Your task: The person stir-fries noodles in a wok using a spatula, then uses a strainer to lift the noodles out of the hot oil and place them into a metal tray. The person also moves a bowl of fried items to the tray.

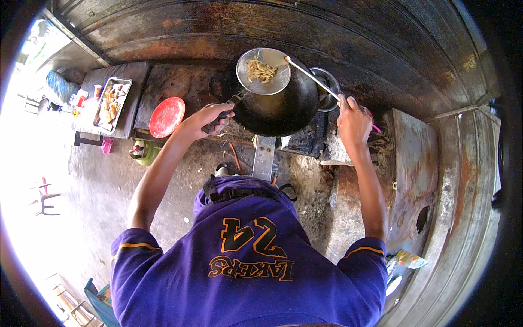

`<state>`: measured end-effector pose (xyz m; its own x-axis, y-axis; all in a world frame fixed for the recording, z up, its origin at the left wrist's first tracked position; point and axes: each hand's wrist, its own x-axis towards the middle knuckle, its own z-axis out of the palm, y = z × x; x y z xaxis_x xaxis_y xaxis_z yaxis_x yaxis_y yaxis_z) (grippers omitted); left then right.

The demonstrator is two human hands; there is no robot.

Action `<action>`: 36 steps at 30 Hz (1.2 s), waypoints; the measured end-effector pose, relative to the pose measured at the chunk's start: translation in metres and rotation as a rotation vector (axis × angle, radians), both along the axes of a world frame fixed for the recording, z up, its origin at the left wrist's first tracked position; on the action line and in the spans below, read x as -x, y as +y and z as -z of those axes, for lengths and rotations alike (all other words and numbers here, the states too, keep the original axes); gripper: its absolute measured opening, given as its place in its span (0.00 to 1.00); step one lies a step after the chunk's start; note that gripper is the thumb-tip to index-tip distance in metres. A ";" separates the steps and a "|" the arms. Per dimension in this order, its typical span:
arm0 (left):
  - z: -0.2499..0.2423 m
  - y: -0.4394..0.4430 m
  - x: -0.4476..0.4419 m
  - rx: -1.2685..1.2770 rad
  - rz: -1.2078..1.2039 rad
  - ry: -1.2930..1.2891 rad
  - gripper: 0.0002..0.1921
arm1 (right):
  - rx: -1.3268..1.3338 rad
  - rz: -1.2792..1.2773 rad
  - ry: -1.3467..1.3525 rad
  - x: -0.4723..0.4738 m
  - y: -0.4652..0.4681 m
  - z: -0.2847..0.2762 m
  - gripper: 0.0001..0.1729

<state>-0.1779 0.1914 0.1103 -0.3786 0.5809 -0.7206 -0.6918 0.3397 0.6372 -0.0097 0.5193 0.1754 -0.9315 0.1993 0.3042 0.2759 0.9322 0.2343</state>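
Observation:
My left hand grips the black handle of a round mesh strainer, which is raised over the far side of a dark wok. Pale yellow-brown fried strips lie in the mesh. In my right hand is the light-coloured handle of a long cooking utensil. Its broad head reaches over the strainer's right side, beside the strips; whether it touches the mesh I cannot tell. Some liquid, seemingly oil, shows in the bottom of the wok.
A metal bowl sits behind the wok's right side. To the left are a red plate and a metal tray of browned food pieces. Below the counter stands a green gas cylinder. A stained panel wall rises behind the wok.

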 end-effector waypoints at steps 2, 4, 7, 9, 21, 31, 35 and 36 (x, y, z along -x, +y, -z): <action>0.000 -0.001 0.000 -0.014 0.011 -0.011 0.15 | -0.031 0.005 0.052 -0.001 0.002 0.004 0.15; 0.000 -0.006 0.000 -0.042 0.015 -0.003 0.15 | 0.002 0.036 0.078 -0.002 0.009 0.009 0.13; 0.000 -0.019 0.003 -0.065 -0.002 0.018 0.14 | 0.120 0.136 0.071 -0.004 0.023 0.018 0.11; 0.000 -0.028 0.004 -0.077 -0.031 0.005 0.14 | 0.154 0.162 0.065 -0.006 0.033 0.027 0.10; -0.015 -0.060 0.009 0.035 -0.114 0.019 0.15 | 0.521 0.325 -0.253 -0.003 0.046 0.097 0.10; -0.003 -0.061 0.001 -0.061 -0.135 0.023 0.15 | 0.889 0.208 -0.172 0.050 0.018 0.152 0.13; -0.010 -0.065 -0.014 -0.084 -0.154 0.028 0.14 | 0.962 0.205 -0.139 0.058 0.015 0.163 0.15; -0.013 -0.066 -0.019 -0.115 -0.168 0.030 0.14 | 0.973 0.217 -0.138 0.058 0.016 0.164 0.15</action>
<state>-0.1591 0.1254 0.1230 -0.4972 0.5858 -0.6401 -0.7130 0.1445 0.6861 -0.0679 0.5349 0.0113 -0.8603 0.4733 -0.1894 0.4906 0.6679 -0.5596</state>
